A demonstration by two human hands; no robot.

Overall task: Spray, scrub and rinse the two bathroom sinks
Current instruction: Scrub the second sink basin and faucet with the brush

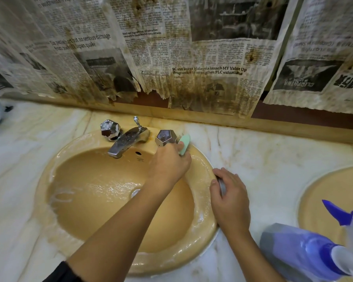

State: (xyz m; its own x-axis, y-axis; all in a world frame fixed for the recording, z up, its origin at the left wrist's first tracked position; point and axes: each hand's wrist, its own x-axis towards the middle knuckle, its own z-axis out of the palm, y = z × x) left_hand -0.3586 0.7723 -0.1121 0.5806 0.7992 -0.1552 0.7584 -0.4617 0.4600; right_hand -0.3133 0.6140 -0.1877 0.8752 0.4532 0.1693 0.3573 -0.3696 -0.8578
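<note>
A tan oval sink [49,169] is set in the marble counter, its bowl wet and foamy. My left hand [167,165] grips a mint-green scrub brush [184,144] and presses it on the sink's back rim, just right of the right chrome knob [165,137]. My right hand [230,202] rests on the sink's right rim and holds a small grey metal piece [222,187] between thumb and fingers. The second tan sink [324,200] shows at the right edge, partly hidden by a spray bottle.
A chrome faucet [126,143] and a left knob [109,129] stand at the back of the sink. A clear spray bottle with a blue trigger [306,255] lies at the lower right. Stained newspaper [192,58] covers the wall behind.
</note>
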